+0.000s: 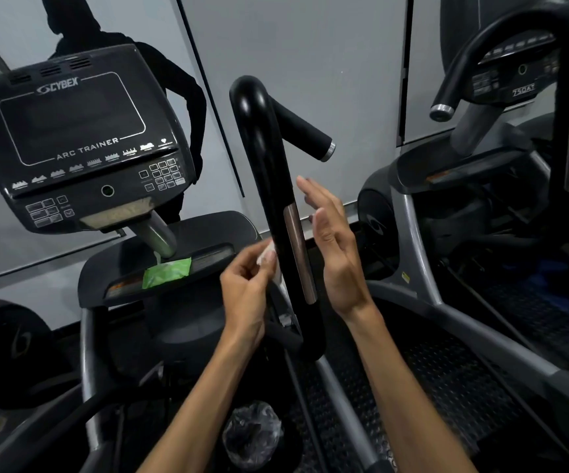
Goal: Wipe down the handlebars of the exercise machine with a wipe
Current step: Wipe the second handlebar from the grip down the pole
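A black upright handlebar (269, 186) with a silver strip on its side rises in the middle of the view, with a short side grip branching off to the right. My left hand (247, 288) pinches a white wipe (274, 264) against the bar's left side, just below the middle. My right hand (336, 247) hovers just right of the bar with straight fingers, apart from it and holding nothing.
The machine's console (75, 145) stands at the left. A green pack of wipes (167, 273) lies on the shelf below it. A second machine (501, 165) fills the right side. A bin with a plastic liner (252, 435) sits low in the middle.
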Motion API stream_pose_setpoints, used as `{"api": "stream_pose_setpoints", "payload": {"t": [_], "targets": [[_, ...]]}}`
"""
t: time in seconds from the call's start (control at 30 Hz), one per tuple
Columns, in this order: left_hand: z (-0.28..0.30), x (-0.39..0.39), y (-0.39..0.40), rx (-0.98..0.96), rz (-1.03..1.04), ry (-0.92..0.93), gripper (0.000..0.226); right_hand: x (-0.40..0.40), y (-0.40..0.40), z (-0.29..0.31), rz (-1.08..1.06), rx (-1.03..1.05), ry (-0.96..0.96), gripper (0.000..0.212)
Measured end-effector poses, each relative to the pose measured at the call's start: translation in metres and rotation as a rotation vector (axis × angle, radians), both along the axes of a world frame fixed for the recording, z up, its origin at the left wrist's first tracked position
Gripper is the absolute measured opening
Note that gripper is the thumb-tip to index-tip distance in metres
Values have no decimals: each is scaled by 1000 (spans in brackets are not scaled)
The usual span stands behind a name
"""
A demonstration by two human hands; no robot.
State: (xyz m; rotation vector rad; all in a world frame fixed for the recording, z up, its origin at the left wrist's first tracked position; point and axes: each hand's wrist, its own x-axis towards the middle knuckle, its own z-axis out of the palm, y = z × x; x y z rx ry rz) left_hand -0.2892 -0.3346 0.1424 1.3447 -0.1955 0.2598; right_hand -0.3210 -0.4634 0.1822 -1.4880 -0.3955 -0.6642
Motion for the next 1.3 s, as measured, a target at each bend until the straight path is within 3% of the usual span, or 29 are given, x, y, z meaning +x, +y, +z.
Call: {"api": "stream_pose_setpoints", "payload": {"t": [0.13,0.3,0.4,0.53,0.73,0.9,1.0,1.13,1.3], "targets": [[30,7,0,1,32,-158,21,-1,7,-5,86,50,36,70],[-7,-4,5,132,-2,13,18,0,7,-4,117,106,40,86],[5,-6,2,127,57,-86,22,1,8,-5,124,108,33,91],[33,4,-5,48,86,-206,22,1,11,-6,132,129,29,90],[-13,-15,-10,173,132,-58,19,-2,9,-7,127,101,41,93],[20,-8,-12,148,229,-237,24,1,12,-8,81,90,37,89],[15,-7,-17,72,194,-154,17,-1,12,-9,107,106,32,85],[-10,-22,-18,132,257,36,15,0,10,-9,104,94,40,87],[19,-11,-19,131,298,-149,26,3,12,-11,100,111,37,82]]}}
